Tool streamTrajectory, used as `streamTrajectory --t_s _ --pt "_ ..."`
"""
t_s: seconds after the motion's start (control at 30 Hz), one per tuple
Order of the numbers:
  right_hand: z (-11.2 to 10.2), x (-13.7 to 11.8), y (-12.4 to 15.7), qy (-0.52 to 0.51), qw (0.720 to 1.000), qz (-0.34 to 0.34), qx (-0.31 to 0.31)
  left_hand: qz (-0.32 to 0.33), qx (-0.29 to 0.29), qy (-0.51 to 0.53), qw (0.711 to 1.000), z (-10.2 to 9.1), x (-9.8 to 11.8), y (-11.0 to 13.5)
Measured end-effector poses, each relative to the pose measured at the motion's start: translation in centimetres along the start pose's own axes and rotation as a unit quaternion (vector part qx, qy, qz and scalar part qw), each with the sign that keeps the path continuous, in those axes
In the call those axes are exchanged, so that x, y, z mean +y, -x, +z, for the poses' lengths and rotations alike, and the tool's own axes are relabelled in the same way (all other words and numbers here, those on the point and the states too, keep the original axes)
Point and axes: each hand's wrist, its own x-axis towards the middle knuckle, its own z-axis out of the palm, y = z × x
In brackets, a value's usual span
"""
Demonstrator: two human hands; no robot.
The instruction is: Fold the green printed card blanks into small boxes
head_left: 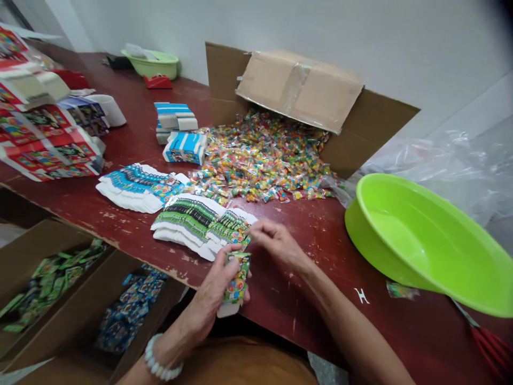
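While left hand (216,293) grips one carton (239,280), right hand (276,243) pinches its top flap.

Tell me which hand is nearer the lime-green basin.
Right. The right hand sits left of the basin, not touching it; the left hand is farther left, gripping a small green box.

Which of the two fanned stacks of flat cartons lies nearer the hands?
The green stack, right beside the right hand; the blue stack lies farther left.
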Motion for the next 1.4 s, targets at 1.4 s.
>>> streamTrajectory --t_s 1.4 --pt "5.5 -3.2 3.2 -0.080 0.994 0.026 0.067 0.043 0.001 -0.082 0.996 -1.7 0.9 0.8"
